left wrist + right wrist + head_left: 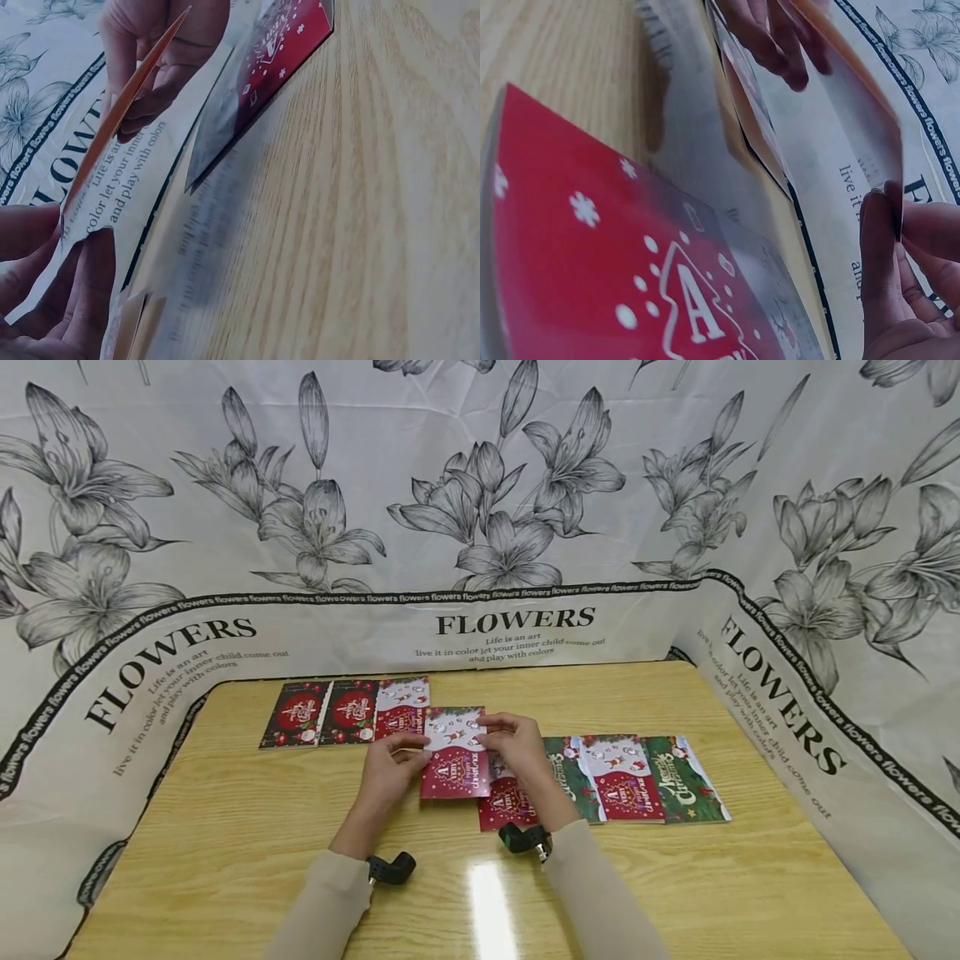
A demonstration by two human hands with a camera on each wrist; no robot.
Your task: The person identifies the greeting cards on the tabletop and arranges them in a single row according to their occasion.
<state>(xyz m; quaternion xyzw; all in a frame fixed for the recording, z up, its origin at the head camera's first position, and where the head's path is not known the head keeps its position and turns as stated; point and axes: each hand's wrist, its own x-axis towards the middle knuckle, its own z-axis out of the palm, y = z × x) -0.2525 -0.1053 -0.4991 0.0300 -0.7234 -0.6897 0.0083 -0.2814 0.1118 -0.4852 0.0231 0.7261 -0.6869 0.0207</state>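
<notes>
Between both hands, above the table, is a red-and-white Christmas card [455, 768]. My left hand [392, 770] pinches its left edge, and my right hand [517, 747] pinches the right edge near the top. In the left wrist view the held card [124, 105] shows nearly edge-on between the fingers. Below my right hand lies another red-and-white card [506, 806], partly hidden by the hand and wrist. To the upper left of the held card, a similar red-and-white card [403, 697] lies at the end of a row.
Two black-and-red cards, the outer one [296, 714] and its neighbour [351, 712], lie at the back left. On the right are a green card [573, 772] partly behind my hand, a red-and-white card [622, 781] and another green card [686, 781]. A flower-printed cloth [517, 639] surrounds the wooden table [247, 827].
</notes>
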